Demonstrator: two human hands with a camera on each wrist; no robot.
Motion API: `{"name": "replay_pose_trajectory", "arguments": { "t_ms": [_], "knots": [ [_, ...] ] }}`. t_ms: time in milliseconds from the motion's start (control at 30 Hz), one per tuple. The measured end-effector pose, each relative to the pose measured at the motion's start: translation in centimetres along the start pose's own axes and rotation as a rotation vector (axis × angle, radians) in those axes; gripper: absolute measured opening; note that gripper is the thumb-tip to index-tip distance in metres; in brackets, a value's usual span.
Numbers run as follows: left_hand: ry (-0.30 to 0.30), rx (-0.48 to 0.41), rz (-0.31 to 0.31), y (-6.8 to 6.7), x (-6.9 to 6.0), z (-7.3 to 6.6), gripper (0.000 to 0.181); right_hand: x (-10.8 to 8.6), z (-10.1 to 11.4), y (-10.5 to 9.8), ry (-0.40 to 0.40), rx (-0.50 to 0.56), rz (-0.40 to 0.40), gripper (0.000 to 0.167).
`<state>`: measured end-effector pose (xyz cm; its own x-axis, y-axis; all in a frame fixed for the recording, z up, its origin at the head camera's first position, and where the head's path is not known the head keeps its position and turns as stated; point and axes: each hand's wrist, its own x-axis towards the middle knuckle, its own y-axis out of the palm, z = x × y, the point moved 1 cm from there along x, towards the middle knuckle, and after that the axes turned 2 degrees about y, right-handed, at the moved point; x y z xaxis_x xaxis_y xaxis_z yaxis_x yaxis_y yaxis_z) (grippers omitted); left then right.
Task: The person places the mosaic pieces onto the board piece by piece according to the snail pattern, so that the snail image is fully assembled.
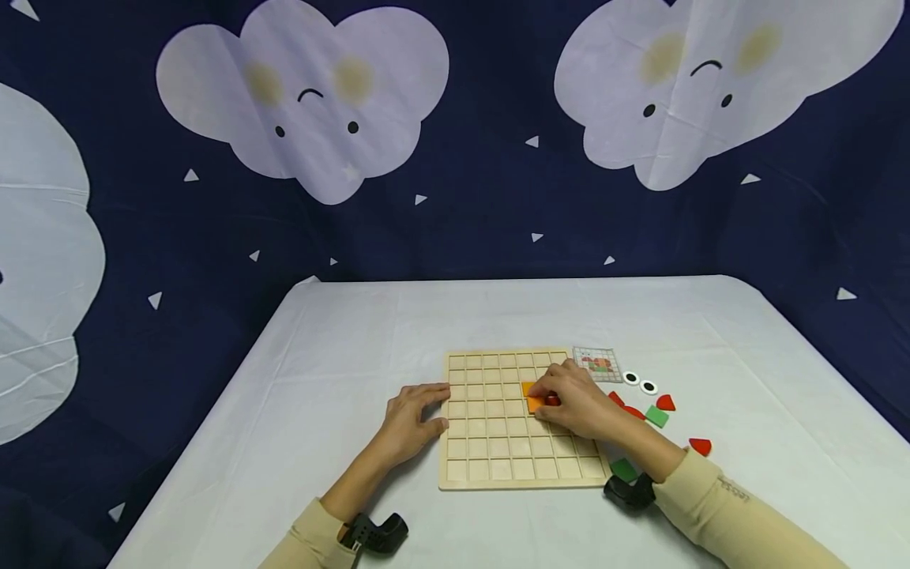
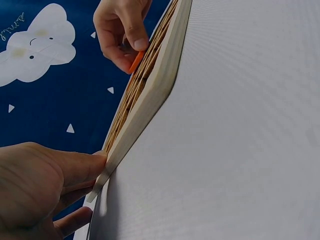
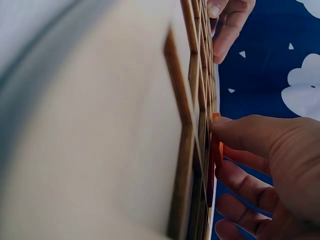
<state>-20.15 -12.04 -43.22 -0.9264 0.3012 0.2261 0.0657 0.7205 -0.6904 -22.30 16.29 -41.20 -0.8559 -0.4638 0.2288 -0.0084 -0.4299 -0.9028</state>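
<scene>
A pale wooden grid board [image 1: 490, 449] lies on the white table. My left hand [image 1: 410, 419] touches its left edge with fingers and thumb extended and spread apart; in the left wrist view a fingertip rests against the board's edge [image 2: 145, 112]. Over the right half of the grid, my right hand [image 1: 579, 401] pinches an orange tile [image 1: 535, 405] between thumb and finger, low against the cells. Another orange tile [image 1: 527, 388] sits just behind it. Beside them is a red piece [image 1: 552, 401], partly covered by the fingers.
Right of the board lie a small picture card [image 1: 598, 364], two white eye discs [image 1: 648, 387], several red pieces [image 1: 700, 446] and green tiles [image 1: 657, 416]. Another green tile [image 1: 623, 470] is near the board's front right corner, beside the right wrist camera [image 1: 630, 493].
</scene>
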Motion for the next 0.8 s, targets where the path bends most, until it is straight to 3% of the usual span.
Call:
{"name": "replay_pose_trajectory", "arguments": {
  "t_ms": [400,800],
  "knots": [
    [-0.006,-0.004,0.003,-0.02,-0.05,0.06,0.045,0.07,0.28,0.24,0.007,0.002,0.037,0.023],
    [-0.001,0.007,0.006,0.04,-0.06,0.08,0.045,-0.1,0.4,-0.01,0.017,0.011,0.009,0.023]
  ]
}}
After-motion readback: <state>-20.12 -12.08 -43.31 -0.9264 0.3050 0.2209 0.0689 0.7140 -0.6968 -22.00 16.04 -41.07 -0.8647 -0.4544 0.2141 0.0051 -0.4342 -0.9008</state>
